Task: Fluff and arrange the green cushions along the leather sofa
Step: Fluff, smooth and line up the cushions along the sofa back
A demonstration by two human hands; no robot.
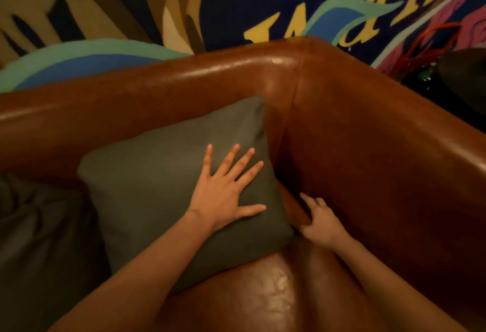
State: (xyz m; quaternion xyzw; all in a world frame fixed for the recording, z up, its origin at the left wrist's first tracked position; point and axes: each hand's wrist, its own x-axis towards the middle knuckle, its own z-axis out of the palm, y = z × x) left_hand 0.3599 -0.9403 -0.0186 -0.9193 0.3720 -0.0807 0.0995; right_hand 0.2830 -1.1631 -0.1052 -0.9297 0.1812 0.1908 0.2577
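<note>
While the left hand (223, 195) lies flat on the green cushion (173, 187), its fingers (231, 158) spread wide and straight across the fabric, the right hand (319, 220) sits just beside the cushion's right edge, its fingers loosely bent down in the gap by the sofa arm; I cannot tell whether they have hold of anything. The cushion leans in the corner of the brown leather sofa (368, 134), its top against the backrest and its lower corner resting on the seat. A second dark cushion (34, 226) slumps at the left, close against the first.

It looks soft and light, the sort of thing that gives under a palm and springs back slowly; the cloth cover seems matte and should not slip in the hand, though the glossy leather beneath may let it slide. I would judge the best hold to be at two opposite side edges or corners, squeezing inward to plump the filling. Nothing about it appears fragile.
</note>
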